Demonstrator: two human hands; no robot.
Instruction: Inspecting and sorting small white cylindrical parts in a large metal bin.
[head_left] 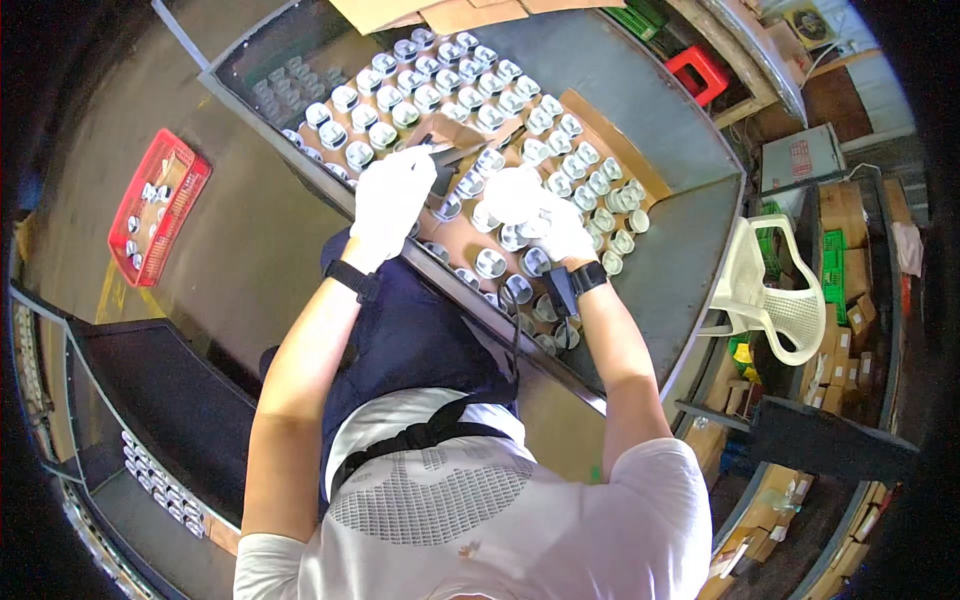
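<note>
Closest to the camera, the person's 2 forearms reach up from a white shirt and dark apron to a brown cardboard sheet (585,120) lying in a grey metal tray (690,250). On that sheet stand rows of small shiny metal cups (490,262). Both hands wear white gloves. Left hand (392,195) is closed on a dark tool (445,160) whose tip lies among the cups. Right hand (540,212) is curled around 1 cup (512,190), though glare washes it out. Farther left, a red basket (158,205) holds more cups. Beyond the tray sits a red crate (698,72); a white plastic chair (775,295) stands at right.
</note>
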